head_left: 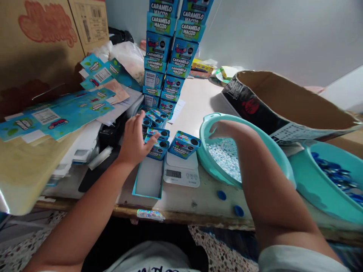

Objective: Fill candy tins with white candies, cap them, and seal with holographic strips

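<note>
My left hand (135, 139) is spread open, its thumb and fingertips around and touching the small blue candy boxes (158, 146) that stand in a group. In front of these lies a shallow white tray-like box (149, 178) with blue edges. One blue candy box (185, 144) rests slightly turned on a white digital scale (181, 175) with a lit display. My right hand (224, 129) reaches inside a turquoise basin (208, 170), over many small pale candies (225, 156). Its fingers are partly hidden and blurred, so their grip does not show.
Tall stacks of blue candy boxes (160, 64) rise behind. At right are a cut-open cardboard box (255, 109) and a second turquoise basin (309, 170) with blue lids (337, 173). Two loose lids (238, 210) lie near the table edge. Flat blue cartons (70, 109) are at left.
</note>
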The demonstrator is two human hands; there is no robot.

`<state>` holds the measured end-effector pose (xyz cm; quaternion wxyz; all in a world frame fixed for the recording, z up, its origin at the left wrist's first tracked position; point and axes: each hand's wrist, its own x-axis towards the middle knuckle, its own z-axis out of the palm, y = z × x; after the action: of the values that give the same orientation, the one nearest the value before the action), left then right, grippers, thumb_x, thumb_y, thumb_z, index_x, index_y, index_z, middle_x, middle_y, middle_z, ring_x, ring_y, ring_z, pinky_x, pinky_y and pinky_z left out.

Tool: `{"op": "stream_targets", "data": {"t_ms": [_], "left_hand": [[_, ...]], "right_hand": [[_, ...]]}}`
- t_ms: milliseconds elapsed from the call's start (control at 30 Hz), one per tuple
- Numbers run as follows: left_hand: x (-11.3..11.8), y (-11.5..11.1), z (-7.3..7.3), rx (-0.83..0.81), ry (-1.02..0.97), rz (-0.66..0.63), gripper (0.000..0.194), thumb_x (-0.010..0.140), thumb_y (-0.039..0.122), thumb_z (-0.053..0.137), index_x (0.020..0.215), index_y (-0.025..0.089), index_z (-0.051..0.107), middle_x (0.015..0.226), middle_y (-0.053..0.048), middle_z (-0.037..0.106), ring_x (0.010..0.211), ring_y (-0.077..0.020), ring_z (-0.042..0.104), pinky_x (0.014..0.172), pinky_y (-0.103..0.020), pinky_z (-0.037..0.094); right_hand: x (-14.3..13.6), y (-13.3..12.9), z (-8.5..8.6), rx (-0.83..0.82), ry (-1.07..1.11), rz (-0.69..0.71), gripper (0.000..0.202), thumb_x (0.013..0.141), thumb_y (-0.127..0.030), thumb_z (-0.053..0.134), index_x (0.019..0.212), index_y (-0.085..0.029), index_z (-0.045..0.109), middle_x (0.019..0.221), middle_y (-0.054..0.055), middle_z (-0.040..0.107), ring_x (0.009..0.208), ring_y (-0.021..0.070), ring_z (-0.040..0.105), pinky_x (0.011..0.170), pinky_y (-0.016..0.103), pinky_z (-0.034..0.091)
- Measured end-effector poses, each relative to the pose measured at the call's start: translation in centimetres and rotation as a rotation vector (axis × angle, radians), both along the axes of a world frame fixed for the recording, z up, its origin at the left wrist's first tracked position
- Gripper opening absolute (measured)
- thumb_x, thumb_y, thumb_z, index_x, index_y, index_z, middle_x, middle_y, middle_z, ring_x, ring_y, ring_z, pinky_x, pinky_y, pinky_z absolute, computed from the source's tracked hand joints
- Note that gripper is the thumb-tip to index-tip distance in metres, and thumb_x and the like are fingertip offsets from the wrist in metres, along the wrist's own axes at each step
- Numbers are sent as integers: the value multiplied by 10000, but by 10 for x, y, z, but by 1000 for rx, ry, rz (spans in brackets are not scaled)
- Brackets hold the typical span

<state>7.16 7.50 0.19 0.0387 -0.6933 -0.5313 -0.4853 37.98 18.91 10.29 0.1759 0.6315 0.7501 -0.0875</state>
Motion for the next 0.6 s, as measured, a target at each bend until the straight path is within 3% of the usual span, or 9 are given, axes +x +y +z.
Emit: {"op": "stream_targets", "data": {"t_ms": [100, 167, 367, 600], "left_hand": [[-9, 4, 2, 37, -50, 71, 713, 972, 605, 516, 1507, 155, 380, 1419, -203, 550, 1343, -337, 495, 1196, -548, 345], [-12, 5, 2, 25, -75, 78, 660, 978, 546, 523, 1499, 164, 388, 1405, -192, 555, 1337, -330, 498, 1200, -545, 339], [-4, 3, -1, -52, -38, 63, 615, 956, 479, 558, 1478, 185, 419, 1399, -170, 574, 1331, -330, 497, 1196, -558, 351], [-3, 3, 1, -103, -16, 38, 553, 948, 415, 577, 1439, 182, 475, 1354, -160, 602, 1295, -326, 527, 1164, -546, 398]], "right_hand": [[-3, -1, -18, -213, 65, -57, 331, 748, -218, 808, 1064, -140, 751, 980, 102, 770, 801, 228, 686, 693, 318, 571], [-9, -4, -25, -291, 131, -50, 331, 755, -212, 793, 1071, -126, 747, 975, 101, 771, 805, 210, 684, 680, 292, 573], [-14, -7, -28, -370, 258, -33, 156, 751, -165, 737, 886, -88, 740, 786, 100, 740, 752, 193, 679, 644, 267, 569], [-15, -7, -32, -408, 275, -59, 147, 719, -186, 766, 831, -104, 717, 753, 93, 722, 759, 203, 679, 651, 302, 583]]}}
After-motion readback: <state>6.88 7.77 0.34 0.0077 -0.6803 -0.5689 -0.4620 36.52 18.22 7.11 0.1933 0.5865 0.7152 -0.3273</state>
